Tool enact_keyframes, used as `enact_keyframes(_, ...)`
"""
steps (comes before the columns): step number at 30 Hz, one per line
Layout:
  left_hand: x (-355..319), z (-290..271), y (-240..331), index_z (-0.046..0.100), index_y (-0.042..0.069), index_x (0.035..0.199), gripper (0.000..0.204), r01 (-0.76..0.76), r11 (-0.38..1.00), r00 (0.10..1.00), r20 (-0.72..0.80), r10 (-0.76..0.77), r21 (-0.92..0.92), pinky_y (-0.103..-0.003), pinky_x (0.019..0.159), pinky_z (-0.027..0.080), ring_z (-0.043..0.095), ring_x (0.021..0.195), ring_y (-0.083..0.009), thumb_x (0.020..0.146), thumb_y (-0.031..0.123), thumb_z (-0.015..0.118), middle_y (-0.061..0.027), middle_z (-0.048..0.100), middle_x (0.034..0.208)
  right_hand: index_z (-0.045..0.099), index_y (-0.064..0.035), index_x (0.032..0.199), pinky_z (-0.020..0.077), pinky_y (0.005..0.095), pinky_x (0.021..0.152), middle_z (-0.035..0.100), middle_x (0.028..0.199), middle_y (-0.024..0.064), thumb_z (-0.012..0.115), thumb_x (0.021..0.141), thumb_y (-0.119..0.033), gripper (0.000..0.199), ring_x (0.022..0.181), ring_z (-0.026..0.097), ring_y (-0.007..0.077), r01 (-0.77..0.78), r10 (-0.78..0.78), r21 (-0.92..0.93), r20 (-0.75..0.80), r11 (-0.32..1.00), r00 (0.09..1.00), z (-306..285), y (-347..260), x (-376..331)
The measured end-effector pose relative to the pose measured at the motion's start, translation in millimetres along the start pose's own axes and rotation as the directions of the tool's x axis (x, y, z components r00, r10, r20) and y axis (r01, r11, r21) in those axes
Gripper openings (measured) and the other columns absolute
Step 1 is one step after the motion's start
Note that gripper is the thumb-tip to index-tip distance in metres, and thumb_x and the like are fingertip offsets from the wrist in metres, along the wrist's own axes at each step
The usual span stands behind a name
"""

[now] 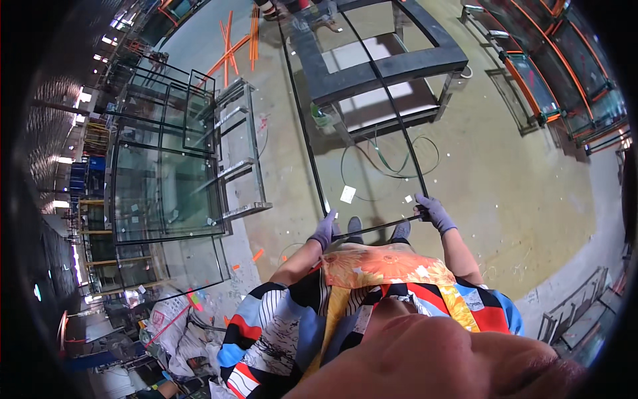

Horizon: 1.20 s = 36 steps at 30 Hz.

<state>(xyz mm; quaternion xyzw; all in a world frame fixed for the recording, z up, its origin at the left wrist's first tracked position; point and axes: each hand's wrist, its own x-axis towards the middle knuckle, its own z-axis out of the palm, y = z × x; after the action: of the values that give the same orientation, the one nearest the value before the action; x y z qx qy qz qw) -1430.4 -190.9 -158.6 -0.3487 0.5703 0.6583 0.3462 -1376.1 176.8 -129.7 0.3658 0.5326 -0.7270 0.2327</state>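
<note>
Between my two gloved hands is the near end of a long glass pane with a black border [403, 128]. It stretches away from me past the dark frame-topped table [435, 61]. My left hand [323, 231], in a purple glove, is closed on the near left corner. At the near right corner, my right hand [435, 214] grips the border, its fingers wrapped under it. A white square label [347, 194] shows within the pane's outline, near my end. Through the glass I see the floor, a loop of green strap [392, 174] and my shoes.
Several black-bordered glass panes [166, 179] lean on a metal rack [247, 146] at the left. More glass with orange edging [531, 86] stands at the far right. Orange strips [232, 50] lie at the far left. Another person's legs [271, 9] show beyond the table.
</note>
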Motion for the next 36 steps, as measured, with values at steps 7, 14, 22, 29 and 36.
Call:
enact_keyframes(7, 1.4, 14.3, -5.3, 0.048, 0.015, 0.083, 0.039, 0.017, 0.998, 1.0, 0.024, -0.016, -0.056, -0.027, 0.042, 0.043, 0.048, 0.045, -0.0143, 0.076, 0.052, 0.06, -0.0011, 0.046, 0.058, 0.055, -0.0105, 0.082, 0.041, 0.0236, 0.044, 0.054, 0.062, 0.001, 0.067, 0.07, -0.049, 0.042, 0.047, 0.049, 0.0093, 0.055, -0.06, -0.052, -0.109, 0.997, 0.992, -8.4, -21.7, -25.8)
enact_keyframes(14, -57.4, 103.0, 10.8, 0.046, 0.015, 0.08, 0.043, 0.063, 0.998, 0.994, 0.093, -0.062, 0.002, -0.031, 0.048, 0.044, 0.046, 0.049, -0.0149, 0.072, 0.053, 0.065, 0.0003, 0.043, 0.06, 0.052, -0.0106, 0.074, 0.0387, 0.0222, 0.04, 0.052, 0.058, 0.0012, 0.069, 0.069, -0.047, 0.041, 0.045, 0.048, 0.0102, 0.1, -0.134, -0.137, -0.269, 0.986, 0.954, -55.2, -92.5, -94.6)
enact_keyframes(22, 15.0, 146.7, -13.5, 0.049, 0.012, 0.087, 0.054, 0.301, 0.937, 0.867, 0.461, -0.191, -0.178, -0.035, 0.065, 0.046, 0.054, 0.068, -0.0178, 0.067, 0.059, 0.066, -0.0053, 0.052, 0.076, 0.057, -0.0049, 0.074, 0.0363, 0.0227, 0.043, 0.052, 0.057, 0.0005, 0.066, 0.075, -0.037, 0.033, 0.047, 0.048, 0.0086, 0.245, -0.485, -0.538, -0.366, 0.806, 0.794, -2.4, -150.4, -194.3)
enact_keyframes(29, -82.0, 152.0, 88.9, 0.035, 0.0, 0.125, 0.074, -0.498, 0.81, 0.83, 0.44, 0.342, 0.31, -0.029, 0.089, 0.04, 0.049, 0.103, -0.0215, 0.077, 0.051, 0.059, -0.0153, 0.049, 0.111, 0.057, -0.0006, 0.076, 0.0354, 0.0219, 0.049, 0.053, 0.059, -0.0005, 0.063, 0.078, -0.029, 0.03, 0.053, 0.044, 0.0055, 0.292, -0.635, -0.771, -0.181, 0.566, 0.751, 67.7, -159.7, -236.5)
enact_keyframes(36, -223.0, 119.8, 191.2, 0.019, -0.003, 0.134, 0.066, -0.844, 0.526, 0.459, 0.652, 0.604, 0.107, -0.03, 0.098, 0.03, 0.042, 0.113, -0.0197, 0.087, 0.028, 0.053, -0.0135, 0.036, 0.128, 0.06, -0.0003, 0.098, 0.0449, 0.0257, 0.061, 0.062, 0.076, 0.0088, 0.057, 0.081, -0.037, 0.04, 0.067, 0.059, 0.0138, 0.604, -0.487, -0.44, 0.357, 0.665, 0.797, 140.9, -157.2, -212.7)
